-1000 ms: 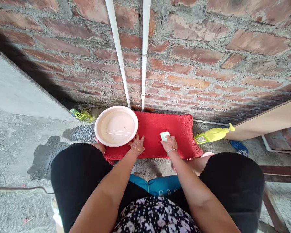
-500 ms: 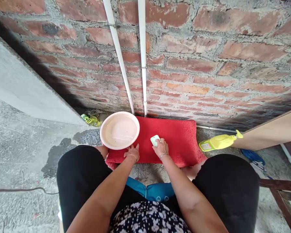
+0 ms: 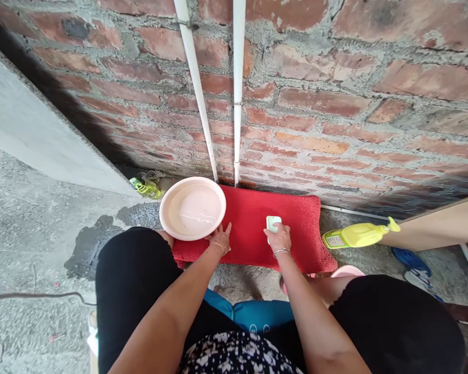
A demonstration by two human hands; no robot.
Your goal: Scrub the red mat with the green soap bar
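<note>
A thick red mat (image 3: 249, 218) lies over a low support in front of me. My right hand (image 3: 278, 239) grips a pale green, rounded block that looks like a scrub brush (image 3: 273, 222), held flat on the mat; its underside is hidden. With fingers spread, my left hand (image 3: 221, 239) rests on the mat, right beside the rim of a pale pink basin (image 3: 167, 223). Water stands in the basin, which sits on the mat's left end.
A yellow pump bottle (image 3: 354, 236) leans at the right. At the left stands a smaller yellow-green bottle (image 3: 146, 188) near a wet floor patch. White pipes (image 3: 237, 104) run down the brick wall behind. Boards flank both sides, and blue-and-white shoes (image 3: 417, 270) lie right.
My right hand has slid the scrub brush rightward across the mat. My left hand has shifted slightly right, its fingers more spread. My right knee has moved outward, and a pink rim shows beside it.
</note>
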